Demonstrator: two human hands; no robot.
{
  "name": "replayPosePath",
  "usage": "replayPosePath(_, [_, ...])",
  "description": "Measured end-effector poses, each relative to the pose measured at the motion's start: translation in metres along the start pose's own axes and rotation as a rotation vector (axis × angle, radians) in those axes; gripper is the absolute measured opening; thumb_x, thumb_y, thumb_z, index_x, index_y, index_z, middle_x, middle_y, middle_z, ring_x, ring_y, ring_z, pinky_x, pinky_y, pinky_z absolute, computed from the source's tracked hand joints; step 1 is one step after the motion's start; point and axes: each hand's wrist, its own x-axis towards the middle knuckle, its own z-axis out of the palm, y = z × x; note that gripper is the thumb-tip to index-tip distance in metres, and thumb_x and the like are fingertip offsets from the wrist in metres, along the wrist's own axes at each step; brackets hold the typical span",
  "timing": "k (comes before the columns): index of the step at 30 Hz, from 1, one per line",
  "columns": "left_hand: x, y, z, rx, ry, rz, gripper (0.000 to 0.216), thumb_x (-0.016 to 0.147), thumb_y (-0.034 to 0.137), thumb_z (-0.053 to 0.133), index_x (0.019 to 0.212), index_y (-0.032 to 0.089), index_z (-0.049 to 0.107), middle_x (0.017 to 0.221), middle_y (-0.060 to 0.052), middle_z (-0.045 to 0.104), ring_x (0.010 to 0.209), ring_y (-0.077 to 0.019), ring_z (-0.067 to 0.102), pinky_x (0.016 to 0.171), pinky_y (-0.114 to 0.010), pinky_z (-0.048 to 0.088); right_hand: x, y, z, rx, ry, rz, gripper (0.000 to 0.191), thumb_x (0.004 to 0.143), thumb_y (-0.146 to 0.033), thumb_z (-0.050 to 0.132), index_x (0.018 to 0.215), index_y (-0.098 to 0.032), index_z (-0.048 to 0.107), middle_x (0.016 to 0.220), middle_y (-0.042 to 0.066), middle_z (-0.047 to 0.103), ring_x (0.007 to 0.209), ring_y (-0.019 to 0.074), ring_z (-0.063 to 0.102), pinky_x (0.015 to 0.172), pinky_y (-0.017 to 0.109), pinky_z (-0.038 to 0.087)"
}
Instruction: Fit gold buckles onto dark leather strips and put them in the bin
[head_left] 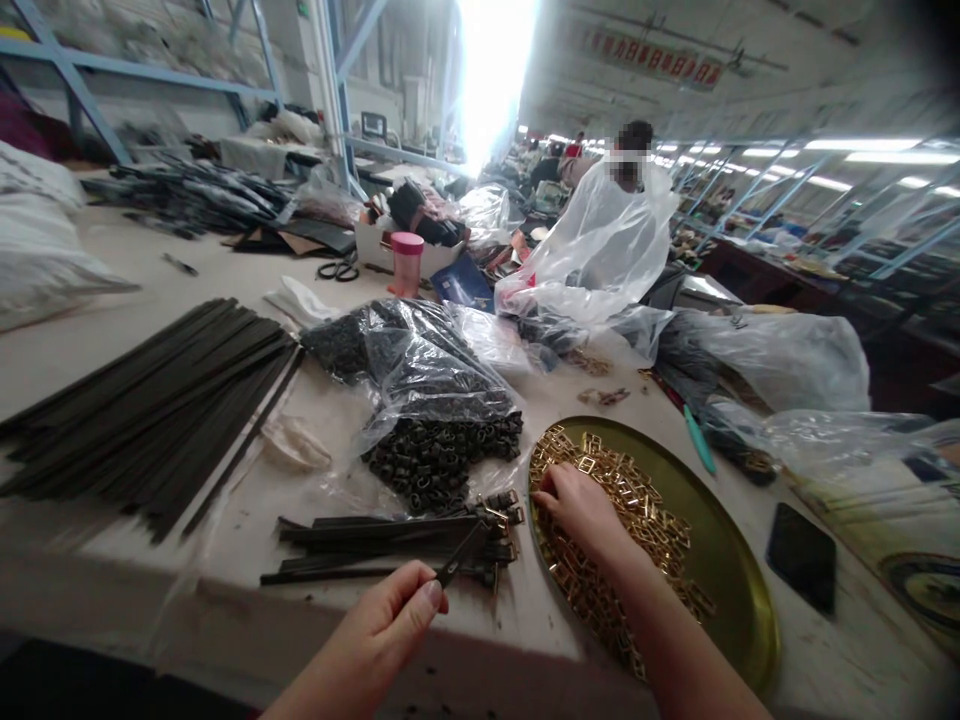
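My left hand [401, 610] pinches a short length of dark strap [461, 555] between thumb and forefinger, its free end pointing up and right. Behind it lies a small stack of dark straps [375, 540] with gold buckles [504, 515] at their right ends. My right hand [581, 505] reaches into a heap of loose gold buckles [637, 515] on an oval brass-coloured tray [739, 580]. Its fingers are curled together at the heap's left side; whatever they grip is hidden. Small black loops [427, 465] spill from a clear plastic bag [427, 355] beyond the strap stack.
Long dark straps [150, 400] lie spread at the left. A phone [801, 556] and a teal-handled tool [699, 440] are right of the tray. Farther back stand a pink-lidded jar [406, 265], scissors [339, 268] and plastic bags [600, 250], with a person [630, 165] behind.
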Motion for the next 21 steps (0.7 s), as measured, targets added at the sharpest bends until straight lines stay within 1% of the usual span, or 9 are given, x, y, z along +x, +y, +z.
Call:
replayPosePath(2, [-0.001,0.001,0.0,0.024,0.005,-0.021,0.036,0.077,0.054,0.043,0.069,0.019,0.047,0.047,0.008,0.03,0.042,-0.0079,0.025,0.041,-0.019,0.019,-0.001,-0.001,0.0,0.021,-0.001,-0.005,0.009,0.071,-0.016,0.059,0.065,-0.018,0.054,0.068,0.003,0.057,0.068,0.0175,0.053,0.062,0.027,0.036])
replayPosePath(4, [-0.004,0.002,0.0,0.055,0.0,-0.049,0.033,0.078,0.05,0.042,0.07,0.018,0.047,0.053,0.006,0.039,0.042,-0.0081,0.029,0.04,-0.019,0.021,-0.007,-0.005,-0.005,0.053,0.012,-0.005,0.007,0.075,-0.015,0.054,0.068,-0.018,0.054,0.068,0.003,0.058,0.066,0.0169,0.053,0.061,0.027,0.036])
replayPosePath(7, [-0.009,0.007,0.001,0.128,0.015,0.003,0.028,0.08,0.042,0.039,0.077,0.017,0.052,0.065,0.002,0.049,0.047,-0.0091,0.035,0.043,-0.019,0.027,-0.028,-0.022,-0.017,0.155,0.054,-0.035,0.012,0.084,-0.021,0.044,0.08,-0.018,0.054,0.077,0.004,0.059,0.069,0.0157,0.054,0.065,0.027,0.039])
replayPosePath(9, [-0.013,0.013,0.001,0.178,0.052,0.082,0.026,0.082,0.038,0.039,0.077,0.017,0.053,0.067,0.002,0.049,0.051,-0.01,0.039,0.049,-0.02,0.031,-0.046,-0.041,-0.024,0.347,0.063,-0.1,0.016,0.087,-0.023,0.04,0.087,-0.019,0.055,0.083,0.004,0.059,0.076,0.015,0.054,0.069,0.026,0.041])
replayPosePath(11, [-0.016,0.022,0.003,0.211,0.093,0.154,0.025,0.083,0.036,0.039,0.071,0.017,0.052,0.065,0.002,0.048,0.057,-0.0114,0.043,0.055,-0.02,0.033,-0.066,-0.064,-0.027,0.595,-0.002,-0.182,0.015,0.085,-0.022,0.041,0.088,-0.02,0.056,0.083,0.003,0.057,0.076,0.0142,0.054,0.068,0.026,0.043])
replayPosePath(13, [-0.02,0.028,0.005,0.212,0.1,0.211,0.026,0.083,0.037,0.04,0.072,0.017,0.052,0.066,0.002,0.05,0.064,-0.013,0.046,0.061,-0.021,0.035,-0.083,-0.085,-0.026,0.809,-0.097,-0.202,0.013,0.082,-0.019,0.046,0.09,-0.02,0.057,0.08,0.002,0.056,0.072,0.0132,0.054,0.065,0.025,0.043])
replayPosePath(15, [-0.024,0.031,0.008,0.204,0.091,0.238,0.026,0.083,0.039,0.043,0.075,0.016,0.053,0.068,0.001,0.051,0.067,-0.0138,0.047,0.062,-0.022,0.035,-0.096,-0.103,-0.022,0.996,-0.18,-0.149,0.013,0.078,-0.017,0.052,0.09,-0.02,0.056,0.077,0.0,0.057,0.069,0.012,0.053,0.062,0.023,0.043])
replayPosePath(17, [-0.029,0.029,0.01,0.208,0.111,0.229,0.025,0.081,0.039,0.046,0.076,0.016,0.053,0.067,0.002,0.051,0.065,-0.0136,0.046,0.06,-0.022,0.035,-0.103,-0.115,-0.016,1.191,-0.226,-0.047,0.012,0.075,-0.02,0.057,0.087,-0.02,0.055,0.075,-0.001,0.057,0.067,0.0111,0.053,0.061,0.023,0.043])
replayPosePath(21, [-0.04,0.02,0.013,0.18,0.195,0.22,0.025,0.08,0.038,0.047,0.071,0.016,0.05,0.064,0.001,0.05,0.063,-0.0137,0.046,0.06,-0.023,0.036,-0.112,-0.133,-0.005,1.527,-0.219,0.149,0.023,0.068,-0.034,0.067,0.076,-0.018,0.054,0.067,-0.003,0.055,0.058,0.0092,0.051,0.054,0.021,0.042])
